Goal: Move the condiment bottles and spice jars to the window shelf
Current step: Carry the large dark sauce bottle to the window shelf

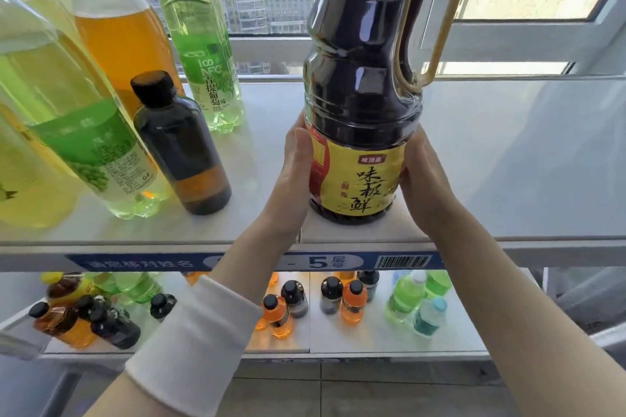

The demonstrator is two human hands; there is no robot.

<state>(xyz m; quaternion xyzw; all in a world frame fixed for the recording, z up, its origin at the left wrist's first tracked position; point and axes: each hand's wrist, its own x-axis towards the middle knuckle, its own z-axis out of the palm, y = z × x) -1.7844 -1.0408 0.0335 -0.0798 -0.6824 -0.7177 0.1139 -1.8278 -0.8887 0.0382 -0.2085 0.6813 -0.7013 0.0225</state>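
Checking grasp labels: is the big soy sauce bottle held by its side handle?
No: the left hand and right hand clasp the soy sauce bottle around its labelled base, leaving the handle free.

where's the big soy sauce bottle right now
The soy sauce bottle stands on the top shelf by the window, centre-right, between the left hand and right hand.

Green drink bottles [406, 298] on lower shelf [389, 338]
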